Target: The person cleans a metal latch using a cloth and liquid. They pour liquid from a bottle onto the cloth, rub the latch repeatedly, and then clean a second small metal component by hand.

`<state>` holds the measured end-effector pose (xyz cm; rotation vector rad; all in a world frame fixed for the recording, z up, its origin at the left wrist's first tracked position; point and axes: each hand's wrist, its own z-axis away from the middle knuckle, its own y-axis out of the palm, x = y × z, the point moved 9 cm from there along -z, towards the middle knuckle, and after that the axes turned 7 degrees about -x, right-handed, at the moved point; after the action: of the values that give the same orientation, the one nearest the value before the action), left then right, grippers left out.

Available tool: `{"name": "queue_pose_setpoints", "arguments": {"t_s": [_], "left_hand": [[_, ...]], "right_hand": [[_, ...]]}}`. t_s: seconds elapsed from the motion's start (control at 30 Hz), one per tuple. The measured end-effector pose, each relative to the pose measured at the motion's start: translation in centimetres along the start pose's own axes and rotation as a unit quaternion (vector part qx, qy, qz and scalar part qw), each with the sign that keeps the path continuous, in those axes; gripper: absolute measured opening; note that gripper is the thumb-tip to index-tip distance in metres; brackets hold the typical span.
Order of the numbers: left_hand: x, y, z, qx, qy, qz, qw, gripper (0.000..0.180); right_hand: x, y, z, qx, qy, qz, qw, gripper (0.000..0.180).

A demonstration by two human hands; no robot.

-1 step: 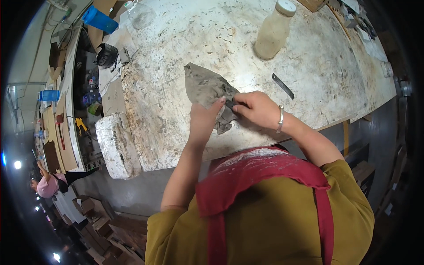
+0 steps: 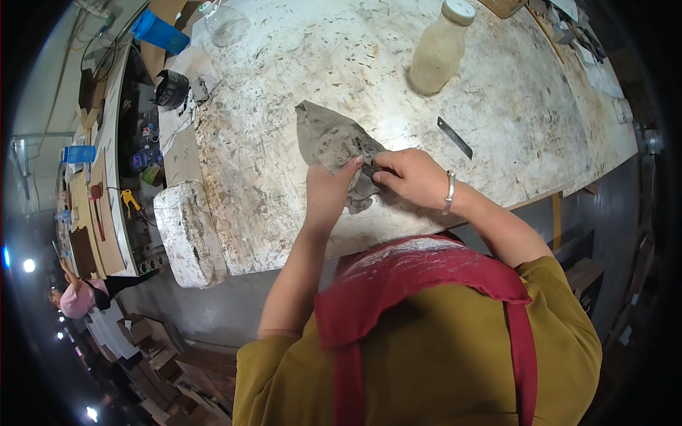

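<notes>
Grey cloth: on the worktable near its front edge, in front of the person; one pointed corner spreads away from the body, the crumpled lower end lies below the fingers.
Left hand: clamped on the cloth, thumb laid over it from the left.
Right hand: thumb and fingers pressed together on a small dark piece at the cloth's right side; too small to tell what it is.
Change at the fingers: compared with the earlier frame, the right fingers sit slightly lower, and the folds around the dark piece lie a little differently; the left hand keeps its place.
Unchanged: the cloth's far corner, the dark flat blade to the right, and the containers.
Lidded jar: upright beyond the blade, pale cap on, body cloudy and yellowish; cannot tell whether that is its contents or its wall.
Clear bottle: at the far left of the tabletop, see-through; contents cannot be made out.
Blue container: beside that bottle, its inside hidden.
Black tub: nearer the person, at the table's left side; its inside is too dark to read.
</notes>
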<state>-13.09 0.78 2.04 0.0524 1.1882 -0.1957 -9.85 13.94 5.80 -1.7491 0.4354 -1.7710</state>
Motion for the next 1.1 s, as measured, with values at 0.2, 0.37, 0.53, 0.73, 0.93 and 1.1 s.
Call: {"name": "queue_pose_setpoints", "arguments": {"t_s": [0.2, 0.37, 0.53, 0.73, 0.93, 1.1], "left_hand": [[2.5, 0.9, -1.1, -0.029, -0.013, 0.028, 0.999, 0.025], [2.3, 1.4, -0.9, -0.048, -0.026, 0.154, 0.987, 0.025], [2.0, -2.2, -1.6, -0.113, -0.021, 0.167, 0.979, 0.026], [-1.9, 0.7, 0.0, 0.04, 0.075, -0.032, 0.996, 0.027], [-1.1, 0.3, 0.2, 0.021, 0.037, 0.082, 0.996, 0.025], [-0.8, -0.3, 0.5, -0.006, 0.045, 0.103, 0.994, 0.024]], "right_hand": [[-0.8, -0.7, 0.6, -0.013, 0.017, 0.025, 0.999, 0.02], [-1.0, -1.2, 1.8, -0.009, 0.057, -0.033, 0.998, 0.019], [-2.0, -1.4, 2.7, -0.023, 0.098, -0.184, 0.978, 0.021], [-1.8, -1.1, 2.6, -0.01, 0.081, -0.161, 0.984, 0.022], [-5.0, 1.6, 4.0, 0.055, 0.277, -0.481, 0.83, 0.021], [-4.6, 2.4, 4.5, 0.07, 0.225, -0.554, 0.798, 0.013]]}}
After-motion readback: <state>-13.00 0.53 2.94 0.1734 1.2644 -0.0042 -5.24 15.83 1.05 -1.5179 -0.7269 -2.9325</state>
